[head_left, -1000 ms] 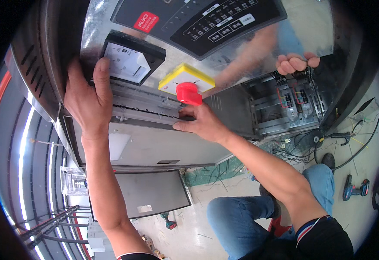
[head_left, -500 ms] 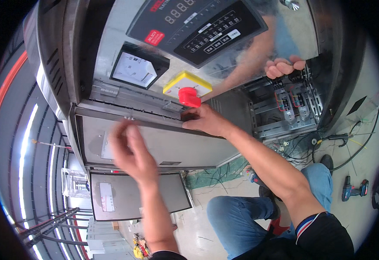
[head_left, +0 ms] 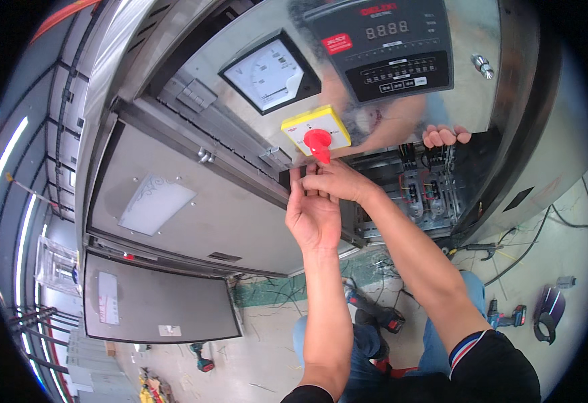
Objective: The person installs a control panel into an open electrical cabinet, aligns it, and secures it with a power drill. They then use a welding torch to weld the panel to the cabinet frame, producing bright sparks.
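Note:
My left hand (head_left: 314,218), palm up, reaches to the lower edge of a shiny metal instrument panel (head_left: 240,138). Its fingers are bent upward and meet the fingers of my right hand (head_left: 343,182), which are curled in at that same edge. Whatever the fingertips hold is hidden between the hands and the panel. Just above them is a red rotary switch (head_left: 319,143) on a yellow and white plate. A metal hinge (head_left: 276,158) is beside my left fingertips. Further right, another person's fingers (head_left: 446,136) wrap over the panel's lower edge.
The panel carries a dial meter (head_left: 270,72) and a dark digital controller (head_left: 391,50). Below it hangs a grey cabinet door (head_left: 173,191). Wired components (head_left: 423,195) sit inside the cabinet at right. Power drills (head_left: 507,314), a roll of dark tape (head_left: 548,316) and cables lie on the floor.
My left hand has swung from the left to join my right hand under the red switch. The whole view has shifted and turned. The other person's fingers still grip the panel edge.

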Demonstrator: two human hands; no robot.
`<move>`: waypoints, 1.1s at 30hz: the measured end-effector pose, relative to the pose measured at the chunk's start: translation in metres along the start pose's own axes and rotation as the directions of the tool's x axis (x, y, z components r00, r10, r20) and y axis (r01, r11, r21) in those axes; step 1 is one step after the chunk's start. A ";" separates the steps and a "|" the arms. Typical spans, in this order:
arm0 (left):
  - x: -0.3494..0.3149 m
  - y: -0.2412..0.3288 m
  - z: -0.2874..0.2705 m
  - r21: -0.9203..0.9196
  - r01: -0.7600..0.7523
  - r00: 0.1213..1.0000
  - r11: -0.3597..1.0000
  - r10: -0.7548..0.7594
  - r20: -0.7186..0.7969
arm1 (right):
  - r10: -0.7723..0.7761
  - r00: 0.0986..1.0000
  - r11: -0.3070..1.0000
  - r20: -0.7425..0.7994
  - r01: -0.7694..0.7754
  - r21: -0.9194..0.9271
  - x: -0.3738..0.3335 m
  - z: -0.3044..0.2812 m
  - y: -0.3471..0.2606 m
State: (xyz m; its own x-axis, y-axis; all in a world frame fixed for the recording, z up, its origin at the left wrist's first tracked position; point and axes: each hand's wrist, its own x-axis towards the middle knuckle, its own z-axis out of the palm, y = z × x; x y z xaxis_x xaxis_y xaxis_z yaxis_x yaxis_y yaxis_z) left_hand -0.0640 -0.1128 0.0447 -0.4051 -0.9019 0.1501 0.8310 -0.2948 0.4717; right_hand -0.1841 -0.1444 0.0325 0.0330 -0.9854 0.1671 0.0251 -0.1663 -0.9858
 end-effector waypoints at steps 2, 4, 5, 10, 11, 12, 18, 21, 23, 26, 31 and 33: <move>0.005 0.000 -0.007 -0.001 -0.017 1.000 1.000 0.017 0.015 | 0.021 0.999 0.999 0.030 -0.020 -0.040 -0.001 0.001 -0.003; 0.013 0.002 -0.004 0.001 0.002 0.998 1.000 -0.002 0.066 | -0.113 0.993 0.988 -0.017 0.111 -0.104 0.001 0.003 0.005; 0.012 0.001 -0.005 0.000 0.016 0.998 1.000 -0.016 0.055 | -0.118 0.993 0.985 -0.023 0.114 -0.128 -0.001 0.001 0.008; 0.016 0.007 -0.009 -0.015 0.027 0.999 1.000 -0.026 0.038 | -0.140 0.989 0.975 -0.044 0.131 -0.177 -0.006 0.007 -0.005; 0.019 0.009 -0.015 -0.035 0.044 0.999 0.998 -0.043 0.025 | -0.079 0.997 0.977 -0.024 0.073 -0.199 -0.006 0.005 -0.005; 0.021 0.009 -0.014 -0.033 0.045 0.999 0.998 -0.045 0.020 | -0.018 1.000 0.975 -0.010 0.015 -0.223 -0.005 0.003 -0.005; 0.025 0.017 -0.011 -0.110 0.083 0.995 0.990 -0.077 0.058 | -0.223 0.946 0.915 -0.234 0.286 0.285 -0.013 0.021 -0.008; 0.022 0.017 -0.003 -0.134 0.051 0.988 0.990 -0.069 -0.138 | -0.127 0.944 0.737 -0.304 0.295 0.609 -0.020 0.023 -0.014; 0.033 0.020 -0.004 -0.129 0.049 0.995 0.991 -0.060 -0.083 | -0.146 0.936 0.692 -0.320 0.328 0.643 -0.018 0.022 -0.014; 0.041 0.015 -0.012 -0.175 0.088 0.993 0.981 -0.073 0.089 | -0.148 0.944 0.804 -0.296 0.289 0.520 -0.019 0.014 -0.011; 0.044 -0.006 0.002 -0.050 0.120 0.981 0.991 -0.111 0.158 | -0.110 0.950 0.871 -0.293 0.234 0.431 -0.052 -0.007 -0.027; 0.055 0.021 -0.030 -0.097 0.078 0.977 0.992 -0.056 0.207 | -0.259 0.931 0.915 -0.258 0.321 0.242 -0.083 -0.005 -0.030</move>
State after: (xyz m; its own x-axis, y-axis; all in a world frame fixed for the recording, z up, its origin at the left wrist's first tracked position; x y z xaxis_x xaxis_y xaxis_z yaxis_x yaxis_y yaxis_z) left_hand -0.0568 -0.1780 0.0366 -0.5215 -0.7988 0.3000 0.8299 -0.3931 0.3958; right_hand -0.1928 -0.0579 0.0479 -0.2332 -0.8838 0.4056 0.2756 -0.4600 -0.8440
